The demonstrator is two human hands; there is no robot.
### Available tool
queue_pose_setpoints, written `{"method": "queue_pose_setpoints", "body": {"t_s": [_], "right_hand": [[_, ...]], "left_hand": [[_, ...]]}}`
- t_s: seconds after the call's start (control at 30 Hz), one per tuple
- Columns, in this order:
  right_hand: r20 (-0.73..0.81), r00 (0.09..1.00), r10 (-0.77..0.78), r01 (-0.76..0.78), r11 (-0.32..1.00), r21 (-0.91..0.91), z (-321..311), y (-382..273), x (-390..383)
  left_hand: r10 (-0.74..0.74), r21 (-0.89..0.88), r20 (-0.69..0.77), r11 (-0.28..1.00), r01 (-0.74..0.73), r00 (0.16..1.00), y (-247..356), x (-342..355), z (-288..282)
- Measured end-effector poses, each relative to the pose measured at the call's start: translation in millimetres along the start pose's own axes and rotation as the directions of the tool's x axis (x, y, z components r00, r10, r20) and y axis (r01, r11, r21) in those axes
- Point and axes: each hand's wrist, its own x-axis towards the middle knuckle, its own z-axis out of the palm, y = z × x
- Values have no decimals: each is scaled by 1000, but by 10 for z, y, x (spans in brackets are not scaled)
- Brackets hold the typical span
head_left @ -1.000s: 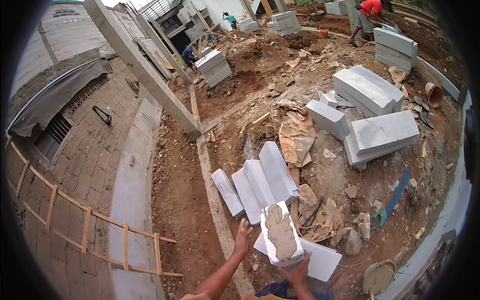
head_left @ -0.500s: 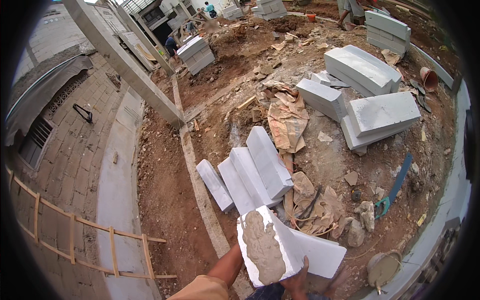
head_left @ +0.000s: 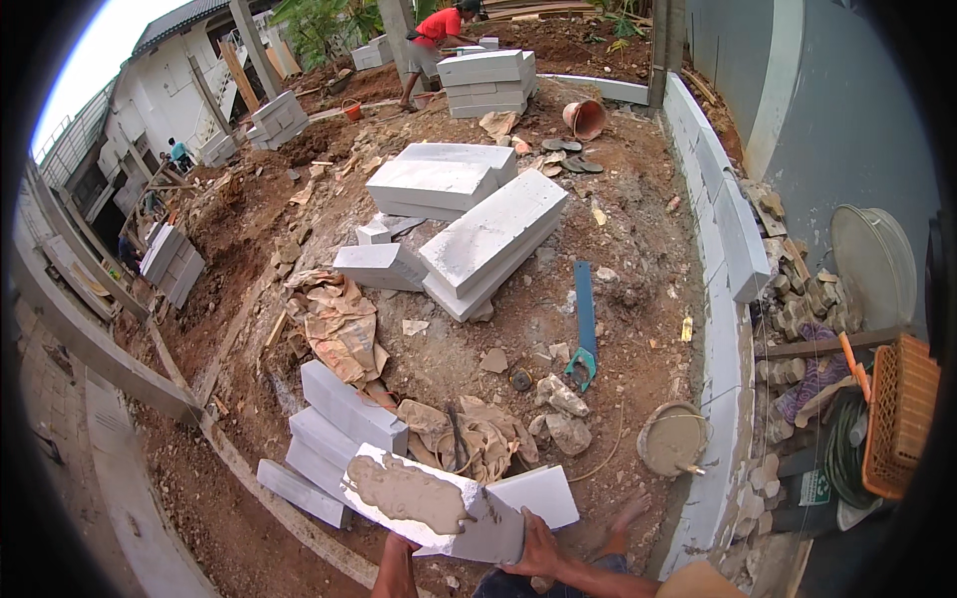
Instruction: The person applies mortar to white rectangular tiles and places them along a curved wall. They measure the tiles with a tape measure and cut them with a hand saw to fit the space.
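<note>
A white lightweight concrete block [head_left: 498,523] is held between my two hands, its upward face spread with wet grey mortar [head_left: 404,490]. My left hand [head_left: 399,550] grips its near left side, the fingers partly hidden beneath it. At the right end, my right hand [head_left: 535,545] is closed round the block with fingers and thumb showing. Just behind it lies another white block [head_left: 543,496] on the dirt. Several stacked blocks [head_left: 349,419] sit to the left. To the right stands a bucket of mortar [head_left: 670,442] with a tool handle sticking out.
A low block wall [head_left: 720,399] runs along the right. A handsaw [head_left: 584,324] with a teal handle lies ahead, near broken rubble [head_left: 568,435] and torn paper sacks [head_left: 339,324]. Beyond are block stacks [head_left: 444,171] and a person in red [head_left: 439,30]. An orange basket [head_left: 902,414] is outside the wall.
The view has swung to the right, bringing the low wall and basket into sight. The mortared block, still in both hands, has turned and lies more lengthwise across the view.
</note>
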Motion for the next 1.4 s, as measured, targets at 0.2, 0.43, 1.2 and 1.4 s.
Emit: {"method": "queue_pose_setpoints", "body": {"t_s": [0.2,0.43,1.2,1.4], "right_hand": [[23,969,247,-246,968,-52,-1721,24,-178],[-255,951,174,-237,941,-241,-3968,69,-466],[-747,248,617,-894,442,68,-6424,1075,-1840],[-685,230,691,-951,309,-8,-6710,2435,-1411]], "left_hand": [[32,173,219,982,-71,975,-295,373,1396],[-227,-61,488,954,293,842,-331,763,4170],[-757,803,282,522,287,589,-3153,1653,8564],[-383,807,563,446,-387,733,-2634,3563,7658]]}}
